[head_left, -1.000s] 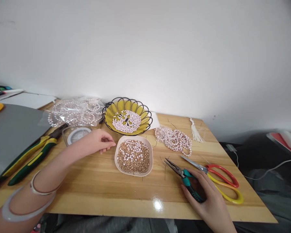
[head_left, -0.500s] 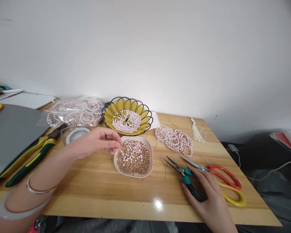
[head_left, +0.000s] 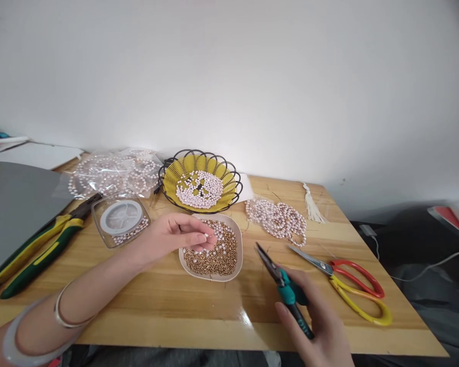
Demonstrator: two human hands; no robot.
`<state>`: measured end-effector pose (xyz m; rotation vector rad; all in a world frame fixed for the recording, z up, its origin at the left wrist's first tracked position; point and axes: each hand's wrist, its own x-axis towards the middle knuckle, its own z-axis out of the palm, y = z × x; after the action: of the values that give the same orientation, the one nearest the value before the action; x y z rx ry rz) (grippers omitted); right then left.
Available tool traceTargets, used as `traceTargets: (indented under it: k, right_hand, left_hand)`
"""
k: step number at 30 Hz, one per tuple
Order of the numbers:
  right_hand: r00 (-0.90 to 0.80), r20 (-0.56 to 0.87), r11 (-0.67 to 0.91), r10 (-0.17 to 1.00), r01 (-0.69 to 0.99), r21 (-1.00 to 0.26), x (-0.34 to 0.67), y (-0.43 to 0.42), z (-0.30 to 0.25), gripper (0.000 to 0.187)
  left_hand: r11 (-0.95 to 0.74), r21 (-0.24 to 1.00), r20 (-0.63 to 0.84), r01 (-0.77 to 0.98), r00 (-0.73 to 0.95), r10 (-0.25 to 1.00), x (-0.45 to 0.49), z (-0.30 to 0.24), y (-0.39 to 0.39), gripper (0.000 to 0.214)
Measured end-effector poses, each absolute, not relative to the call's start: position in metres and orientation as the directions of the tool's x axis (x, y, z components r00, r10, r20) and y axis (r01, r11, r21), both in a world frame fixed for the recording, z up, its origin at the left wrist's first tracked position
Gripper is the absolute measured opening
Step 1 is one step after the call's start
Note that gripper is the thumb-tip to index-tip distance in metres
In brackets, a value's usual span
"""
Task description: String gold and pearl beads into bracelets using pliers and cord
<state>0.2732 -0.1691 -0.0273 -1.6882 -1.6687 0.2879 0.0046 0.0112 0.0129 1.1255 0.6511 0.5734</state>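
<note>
My left hand (head_left: 185,235) hovers over the pale tray (head_left: 238,255), thumb and fingertips pinched on a small pearl bead (head_left: 207,236); a short bit of thin wire seems to stick out, though it is too fine to be sure. Loose gold beads (head_left: 210,264) and pinkish pearl beads fill the tray. My right hand (head_left: 313,316) is wrapped around teal-and-black needle-nose pliers (head_left: 286,290), lifted off the table. Their jaws point up and left, toward the tray, and look nearly closed.
Red-and-yellow scissors (head_left: 357,285) lie at right, behind them bead strands (head_left: 279,220) and a white tassel (head_left: 312,204). A yellow basket (head_left: 172,176) of pearls stands at the back. Left are bagged strands (head_left: 110,173), a clear box (head_left: 120,219) and green-yellow pliers (head_left: 46,247).
My right hand has picked the needle-nose pliers up from the table and closed around the handles. My left hand has moved right, over the tray.
</note>
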Motion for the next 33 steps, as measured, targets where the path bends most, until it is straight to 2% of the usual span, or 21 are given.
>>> traceTargets:
  k: [8, 13, 17, 25, 33]
  right_hand:
    - [0.029, 0.268, 0.174, 0.963, 0.692, -0.7, 0.234, -0.152, 0.005, 0.034]
    - [0.074, 0.227, 0.139, 0.971, 0.597, -0.79, 0.22, -0.155, -0.006, 0.036]
    - [0.162, 0.213, 0.094, 0.964, 0.539, -0.837, 0.215, -0.158, -0.02, 0.036]
    - [0.086, 0.213, 0.15, 0.973, 0.464, -0.873, 0.218, -0.159, -0.026, 0.042]
    - [0.103, 0.144, 0.09, 0.984, 0.411, -0.907, 0.22, -0.161, -0.031, 0.042]
  left_hand:
    - [0.367, 0.908, -0.161, -0.205, 0.636, 0.755, 0.01, 0.014, 0.004, 0.011]
    - [0.331, 0.902, -0.09, -0.276, 0.63, 0.772, 0.01, 0.015, -0.002, 0.007]
    - [0.29, 0.91, -0.046, -0.297, 0.621, 0.783, 0.01, 0.015, -0.004, 0.004]
    - [0.209, 0.931, 0.013, -0.298, 0.6, 0.8, 0.012, 0.016, -0.006, 0.007]
    - [0.185, 0.941, 0.019, -0.283, 0.591, 0.807, 0.01, 0.015, -0.006, 0.009]
